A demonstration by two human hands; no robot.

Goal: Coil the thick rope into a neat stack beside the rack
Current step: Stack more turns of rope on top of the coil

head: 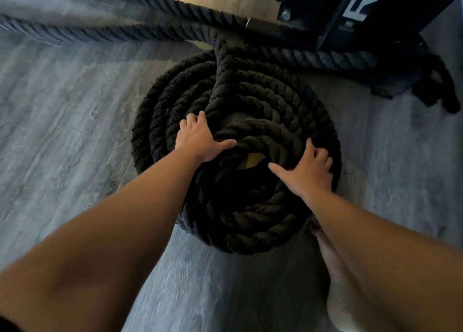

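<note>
A thick black rope (245,101) lies wound in a round stack of several loops on the floor, just in front of the black rack (370,18). One strand climbs from the stack's far side toward the rack's base. My left hand (200,137) grips a loop on the stack's left inner side, fingers curled over it and thumb stretched along the top. My right hand (307,170) grips the loops on the right side, fingers wrapped over the outer edge.
Two loose lengths of the rope (105,31) run across the grey wood-look floor (62,111) from the far left toward the rack. My bare foot (333,276) stands by the stack's near right. Black straps (436,86) hang at the rack's foot.
</note>
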